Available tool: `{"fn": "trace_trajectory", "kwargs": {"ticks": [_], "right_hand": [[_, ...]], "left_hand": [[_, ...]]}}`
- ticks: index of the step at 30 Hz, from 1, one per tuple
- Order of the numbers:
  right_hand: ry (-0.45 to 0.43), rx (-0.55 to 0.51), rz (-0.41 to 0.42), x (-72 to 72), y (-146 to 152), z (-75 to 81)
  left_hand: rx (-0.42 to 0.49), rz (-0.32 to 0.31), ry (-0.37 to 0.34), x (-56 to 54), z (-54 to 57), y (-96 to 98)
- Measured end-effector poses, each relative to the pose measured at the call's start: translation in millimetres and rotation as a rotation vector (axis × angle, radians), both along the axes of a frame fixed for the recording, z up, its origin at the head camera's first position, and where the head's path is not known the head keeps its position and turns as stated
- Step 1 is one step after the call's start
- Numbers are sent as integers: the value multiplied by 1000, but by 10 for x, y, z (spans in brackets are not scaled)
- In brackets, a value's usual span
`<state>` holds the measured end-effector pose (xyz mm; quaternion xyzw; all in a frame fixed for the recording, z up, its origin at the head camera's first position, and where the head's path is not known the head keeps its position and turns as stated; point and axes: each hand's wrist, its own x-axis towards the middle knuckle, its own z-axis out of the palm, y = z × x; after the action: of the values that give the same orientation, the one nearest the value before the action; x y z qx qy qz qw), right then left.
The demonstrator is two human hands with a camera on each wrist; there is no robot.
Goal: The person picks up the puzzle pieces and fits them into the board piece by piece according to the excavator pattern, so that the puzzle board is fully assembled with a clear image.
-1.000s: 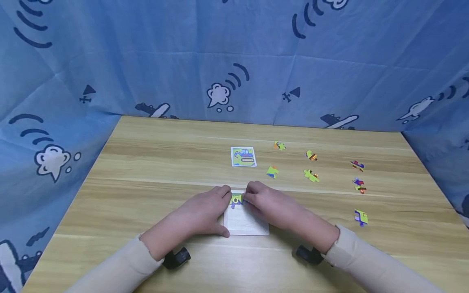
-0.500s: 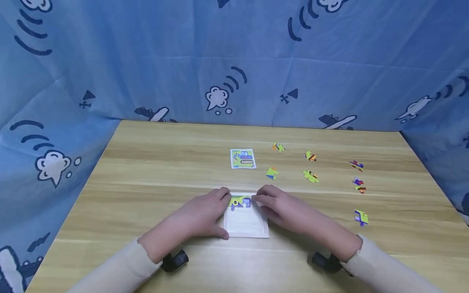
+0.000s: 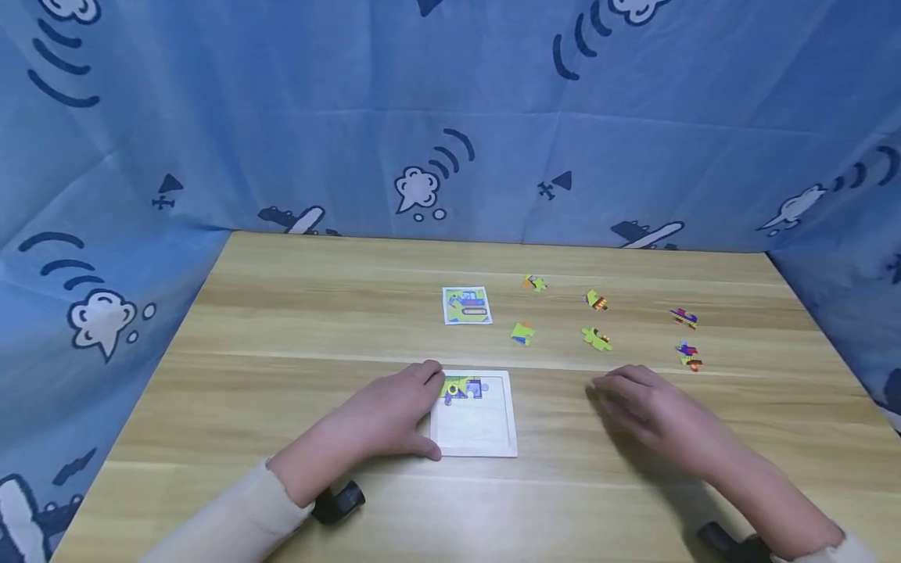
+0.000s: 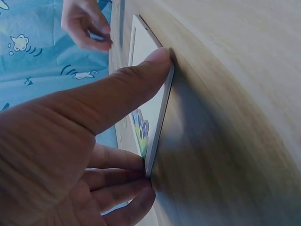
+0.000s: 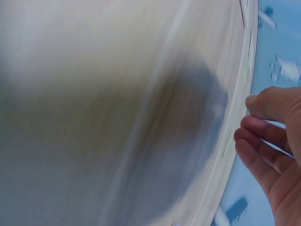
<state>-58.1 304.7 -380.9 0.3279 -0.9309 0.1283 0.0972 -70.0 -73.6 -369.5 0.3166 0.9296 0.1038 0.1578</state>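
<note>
White tray (image 3: 472,430) lies on the table (image 3: 317,313), its left side gripped by the left hand (image 3: 394,403), joined pieces (image 3: 475,385) inside. The right hand (image 3: 651,410) hovers off to the right, fingers loosely bent, pinching nothing visible. A slipping grip could skid the tray, unseating those pieces; a low palm could scatter loose pieces (image 3: 597,338). No writing is legible.

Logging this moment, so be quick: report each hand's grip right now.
Left hand: holding the white puzzle tray along one side.
Right hand: open above the table, nothing visible in it.
</note>
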Motion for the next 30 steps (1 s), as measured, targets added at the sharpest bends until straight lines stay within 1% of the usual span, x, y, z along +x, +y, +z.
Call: {"fn": "trace_trajectory", "kwargs": {"ticks": [3,8,11,13,15,17,18,20,25,30], "right_hand": [[29,-21,-43,47,268,-42],[37,-28,-122,130,631,-87],[24,-19,-178,188,794,-96],[4,0,-225,220,873,-98],[-61,30,-268,238,930,-93],[-108,61,-289,247,970,-95],[-124,86,-294,253,987,-99],[-153,103,-284,260,1023,-109],[-116,99,-223,263,1094,-143],[-77,110,-216,248,1085,-160]], "left_hand": [[0,-7,0,-9,4,17],[-18,-2,-10,-9,4,30],[-20,4,-22,-2,5,26],[-23,8,-26,-1,8,21],[-26,7,-25,-3,6,17],[-26,7,-21,-8,10,14],[-27,6,-19,-10,11,14],[-27,1,-16,-13,12,12],[-30,-4,-13,-18,6,12],[-32,-2,-10,-19,-3,12]]}}
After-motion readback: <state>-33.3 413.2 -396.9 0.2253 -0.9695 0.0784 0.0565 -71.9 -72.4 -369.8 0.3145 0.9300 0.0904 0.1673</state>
